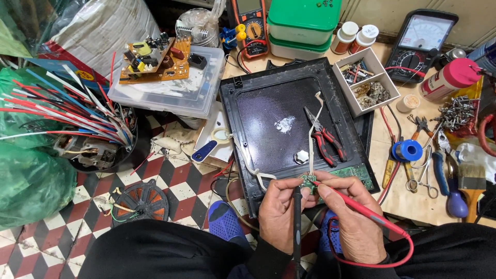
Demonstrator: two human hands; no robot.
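A small green circuit board (309, 180) sits pinched at the fingertips of both hands, held just over the near edge of a black induction cooktop (289, 129) that lies on the desk (413, 196). The left hand (281, 204) is closed around a black test probe (297, 217), its tip set against the little board. The right hand (354, 219) grips a red test probe (351, 202) like a pen, the tip touching the same board, with its red lead looping off toward the lap.

Judging by this, the probing is under way: both tips are already on the board, and the cooktop lies open, with a white braided cable (312, 129) running from the small board up across its dark panel. A larger green board (356, 174) shows at the cooktop's near right corner.

Red-handled pliers (325, 137) rest on the panel beside a white knob (301, 156) and a smear of white paste (284, 124). An orange digital multimeter (251, 28) stands at the far edge; whether it shows a reading cannot be made out. Beyond lie a parts tray (366, 80), a solder spool (408, 151) and a paintbrush (471, 188).
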